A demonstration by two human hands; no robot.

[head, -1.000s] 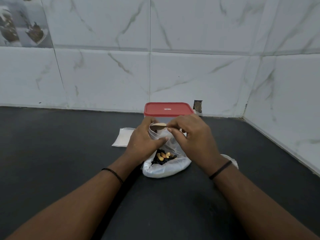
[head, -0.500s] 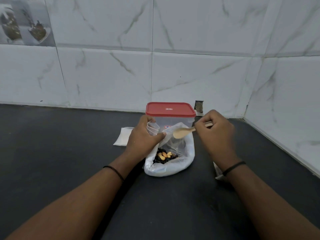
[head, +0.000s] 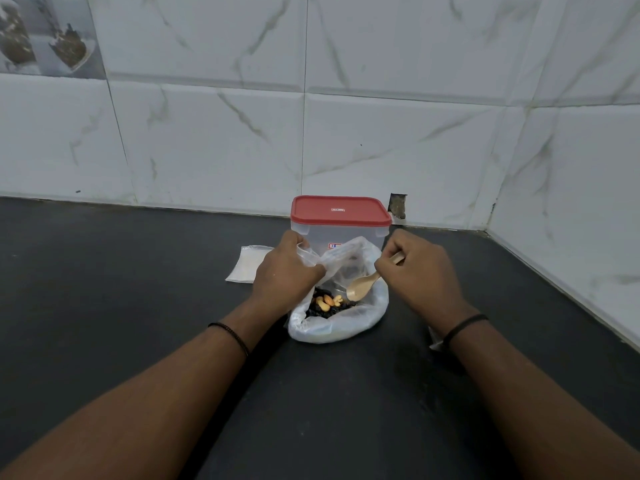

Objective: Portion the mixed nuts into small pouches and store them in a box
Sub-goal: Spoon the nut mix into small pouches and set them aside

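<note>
A clear plastic bag (head: pixel 341 325) of mixed nuts (head: pixel 327 303) sits open on the black counter. My left hand (head: pixel 284 271) pinches the bag's left rim together with a small clear pouch (head: pixel 306 252). My right hand (head: pixel 417 271) grips a wooden spoon (head: pixel 362 289) by its handle, with the bowl tilted down inside the bag just above the nuts. Behind the bag stands a clear box (head: pixel 346 237) with a red lid (head: pixel 341 210), closed.
A flat stack of small pouches (head: pixel 244 268) lies left of the box. Another bit of plastic (head: pixel 437 341) shows under my right wrist. Tiled walls close the counter at the back and right, meeting in a corner.
My right hand drew the spoon out to the right of the bag's mouth, then lowered its bowl down into the bag toward the nuts. My left hand kept its hold on the rim.
</note>
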